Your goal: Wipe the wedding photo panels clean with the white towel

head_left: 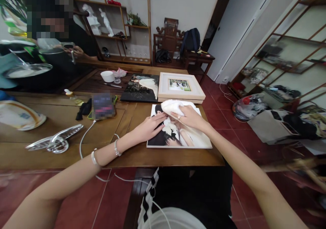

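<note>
A photo print on a white board (196,141) lies flat at the near right end of the wooden table (122,156). My right hand (189,117) presses a bunched white cloth (175,106) onto the print's upper part, fingers curled over it. At the picture's left edge rests my left hand (149,127), fingers stretched flat on the print and holding nothing. Bracelets circle my left wrist.
Behind the print lie a dark photo canvas (140,88) and a cream framed picture (180,86). A phone with a white cable (103,106), a metal stand (54,141), a white bowl (107,76) and a plate (19,115) sit to the left. Another person (61,35) stands at the far left.
</note>
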Motion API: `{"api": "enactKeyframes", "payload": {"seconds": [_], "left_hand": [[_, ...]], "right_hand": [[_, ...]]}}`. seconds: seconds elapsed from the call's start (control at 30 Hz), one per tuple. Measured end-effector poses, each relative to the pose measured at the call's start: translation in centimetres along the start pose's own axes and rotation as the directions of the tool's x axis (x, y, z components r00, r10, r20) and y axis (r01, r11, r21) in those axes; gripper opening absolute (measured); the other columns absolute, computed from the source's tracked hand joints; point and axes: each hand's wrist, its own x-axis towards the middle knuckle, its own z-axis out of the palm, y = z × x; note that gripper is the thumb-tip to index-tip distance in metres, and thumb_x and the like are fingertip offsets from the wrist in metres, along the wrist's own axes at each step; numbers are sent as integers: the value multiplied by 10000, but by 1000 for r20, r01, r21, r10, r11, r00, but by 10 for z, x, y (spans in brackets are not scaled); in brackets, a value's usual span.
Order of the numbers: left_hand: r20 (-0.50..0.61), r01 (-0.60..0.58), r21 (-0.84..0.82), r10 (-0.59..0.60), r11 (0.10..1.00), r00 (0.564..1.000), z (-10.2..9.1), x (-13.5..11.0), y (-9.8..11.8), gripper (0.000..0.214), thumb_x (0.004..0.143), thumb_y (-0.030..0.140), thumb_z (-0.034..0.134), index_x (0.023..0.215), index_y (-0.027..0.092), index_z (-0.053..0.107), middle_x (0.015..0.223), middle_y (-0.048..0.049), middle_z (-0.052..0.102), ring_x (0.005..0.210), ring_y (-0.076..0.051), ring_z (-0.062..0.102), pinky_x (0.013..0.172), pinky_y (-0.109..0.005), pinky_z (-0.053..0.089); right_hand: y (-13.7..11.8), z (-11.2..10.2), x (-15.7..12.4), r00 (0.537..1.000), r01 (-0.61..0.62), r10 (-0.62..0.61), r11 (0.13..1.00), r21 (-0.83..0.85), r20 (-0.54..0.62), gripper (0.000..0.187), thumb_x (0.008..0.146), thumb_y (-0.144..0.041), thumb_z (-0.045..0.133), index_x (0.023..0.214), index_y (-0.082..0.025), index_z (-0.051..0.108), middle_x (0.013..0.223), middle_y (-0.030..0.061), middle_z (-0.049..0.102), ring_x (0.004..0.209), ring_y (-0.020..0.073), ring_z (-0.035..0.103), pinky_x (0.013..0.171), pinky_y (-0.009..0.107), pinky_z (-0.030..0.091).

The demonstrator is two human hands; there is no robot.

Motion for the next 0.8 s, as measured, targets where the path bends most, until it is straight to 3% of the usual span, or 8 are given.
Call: {"api": "enactKeyframes", "payload": {"seconds": [0.13,0.27,0.37,0.5,0.67,0.8], "left_hand": [[-13,2,-21,-2,1000,1000,-2,1,0,394,984,303,389,1334,166,509,1345,-133,565,1263,-260,517,1044,-443,442],[-6,4,-12,-4,1000,1000,-3,1,1,375,982,304,395,1303,169,535,1307,-135,584,1222,-265,544,1028,-453,454],[-4,-12,-9,12,1000,1000,-4,1,3,389,986,289,384,1322,153,522,1363,-142,543,1271,-261,504,1054,-448,436],[-7,-39,4,39,999,999,-5,0,4,441,992,286,358,1406,156,440,1485,-133,421,1388,-247,370,1122,-454,362],[-13,-50,9,50,999,999,-5,0,3,455,990,288,367,1432,189,410,1508,-99,394,1398,-231,355,1143,-443,336],[-9,-43,17,43,999,999,-4,0,2,453,990,280,367,1432,190,409,1509,-96,392,1402,-232,347,1143,-451,334]], "right_hand": [[-20,1,29,995,66,-73,992,106,71,346,935,-448,495,816,-153,630,794,66,691,750,210,642,701,279,427],[-21,3,29,992,98,-105,990,96,63,345,940,-447,489,862,-142,630,868,85,699,814,219,633,734,287,429],[-5,1,11,995,48,-52,998,50,79,380,941,-480,473,827,-146,613,838,97,699,794,228,626,725,295,433],[28,-9,-20,999,-33,34,999,-31,16,387,938,-499,460,824,-159,603,911,120,694,856,257,624,749,311,438],[64,-10,-50,987,-157,152,977,-141,-49,371,942,-484,441,824,-164,587,888,135,679,859,278,632,768,347,467],[73,4,-59,997,-5,-10,978,-209,-73,194,916,-318,489,852,-173,601,1233,187,609,1144,323,560,974,474,425]]}}
